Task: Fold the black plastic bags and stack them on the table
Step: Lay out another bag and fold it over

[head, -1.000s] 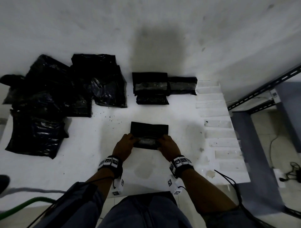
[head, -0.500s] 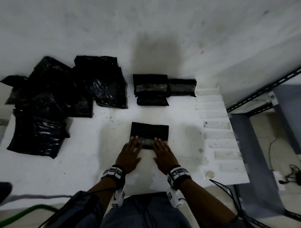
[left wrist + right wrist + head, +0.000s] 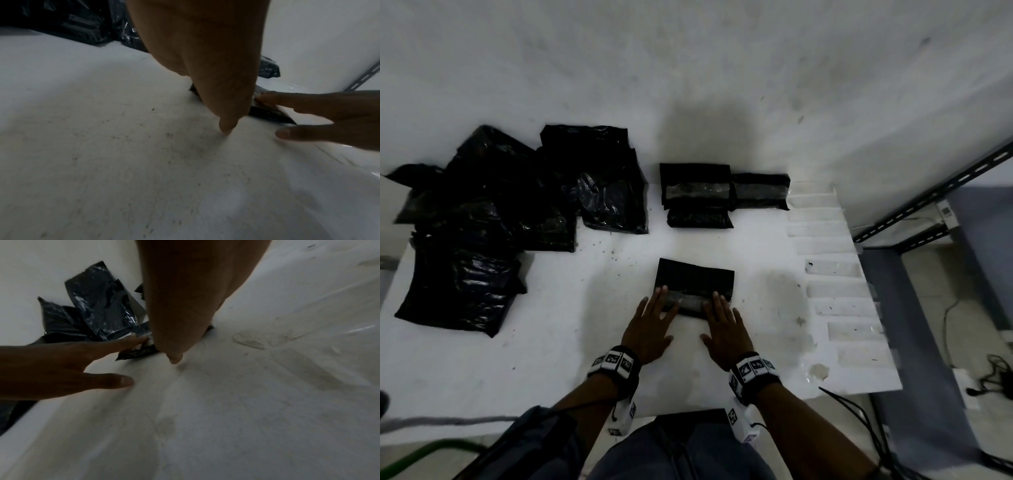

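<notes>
A folded black plastic bag (image 3: 695, 279) lies flat in the middle of the white table (image 3: 558, 308). My left hand (image 3: 654, 315) and right hand (image 3: 720, 318) lie flat side by side, straight fingers pressing the bag's near edge, palms on the table. In the left wrist view my left fingers (image 3: 226, 100) come down on the table beside the bag (image 3: 267, 113). From the right wrist, the bag (image 3: 137, 352) shows between both hands. Folded bags (image 3: 695, 192) are stacked at the back, with another folded one (image 3: 760, 190) beside them. Unfolded bags (image 3: 517, 205) are heaped at the left.
Clear plastic strips (image 3: 832, 269) lie in a row along the table's right edge. A dark metal shelf frame (image 3: 928, 192) stands to the right, with cables (image 3: 993, 373) on the floor. A green hose (image 3: 421, 459) curves at the bottom left.
A second ago both hands gripped the bag's near edge and folded it over. They then opened flat on it, and now press with the fingers a little further apart.
</notes>
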